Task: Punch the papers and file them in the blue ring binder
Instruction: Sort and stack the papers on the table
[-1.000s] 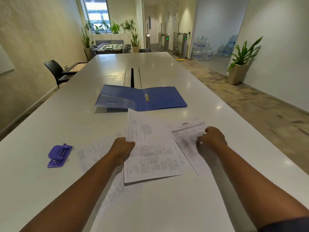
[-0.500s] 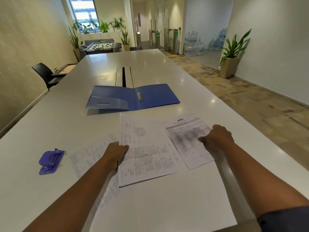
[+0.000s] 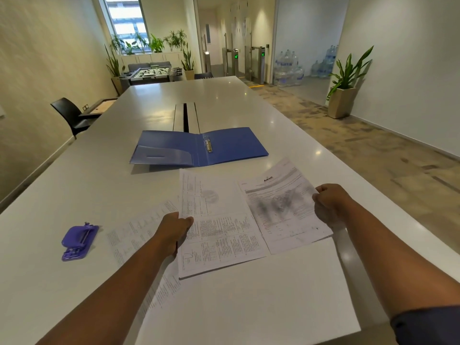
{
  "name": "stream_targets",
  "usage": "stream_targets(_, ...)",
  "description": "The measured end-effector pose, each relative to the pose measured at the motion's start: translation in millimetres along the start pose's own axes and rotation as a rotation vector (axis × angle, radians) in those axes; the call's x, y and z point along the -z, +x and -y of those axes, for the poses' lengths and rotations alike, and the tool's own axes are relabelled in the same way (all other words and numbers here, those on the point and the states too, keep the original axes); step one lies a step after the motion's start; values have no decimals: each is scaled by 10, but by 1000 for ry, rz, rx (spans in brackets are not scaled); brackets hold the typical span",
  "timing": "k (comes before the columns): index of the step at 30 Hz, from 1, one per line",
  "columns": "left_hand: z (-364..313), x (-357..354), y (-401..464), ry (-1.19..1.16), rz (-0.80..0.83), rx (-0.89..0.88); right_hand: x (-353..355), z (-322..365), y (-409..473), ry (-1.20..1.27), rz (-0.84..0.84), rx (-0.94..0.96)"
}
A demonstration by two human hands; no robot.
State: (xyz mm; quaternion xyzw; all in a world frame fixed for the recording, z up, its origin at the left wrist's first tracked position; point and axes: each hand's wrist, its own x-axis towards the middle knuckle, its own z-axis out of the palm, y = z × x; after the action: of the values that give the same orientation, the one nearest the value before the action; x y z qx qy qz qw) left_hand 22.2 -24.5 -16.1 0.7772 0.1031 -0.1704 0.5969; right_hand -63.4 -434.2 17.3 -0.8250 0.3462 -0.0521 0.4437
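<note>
White table (image 3: 249, 307) | left hand (image 3: 174, 227), right hand (image 3: 331, 202): fingers clamp paper edges (binder (image 3: 231, 145) apart)

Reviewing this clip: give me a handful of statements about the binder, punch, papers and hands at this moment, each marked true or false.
1. The blue ring binder lies open on the table. True.
2. The purple hole punch sits to the right of the papers. False: it is to their left, near the left hand.
3. The right hand grips the right edge of the right sheet. True.
4. Papers are already on the binder's rings. False: the rings are bare.
5. The left hand holds the punch. False: it holds the left edge of the middle stack.
</note>
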Motion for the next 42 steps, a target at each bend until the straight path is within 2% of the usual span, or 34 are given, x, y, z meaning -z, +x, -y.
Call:
stream_targets(5,-82,46,-35,-27,4,-29,101,129,-99,183,24,-35)
stream_targets(11,-241,117,-92,-89,2,-78,23,314,-141,348,62,22)
stream_targets(22,-639,14,-471,-163,116,-260,-494,671,-401,523,320,110)
stream_targets(29,-745,71,-498,-338,130,-256,-729,927,-570,585,448,160)
stream_targets(34,-802,110,-489,-413,138,-271,-861,1057,-638,597,442,208)
stream_targets(38,-802,95,-471,-237,-9,-361,-899,1141,-655,678,426,260)
stream_targets(42,-809,116,-428,-172,-122,-438,-886,1204,-662,655,443,332)
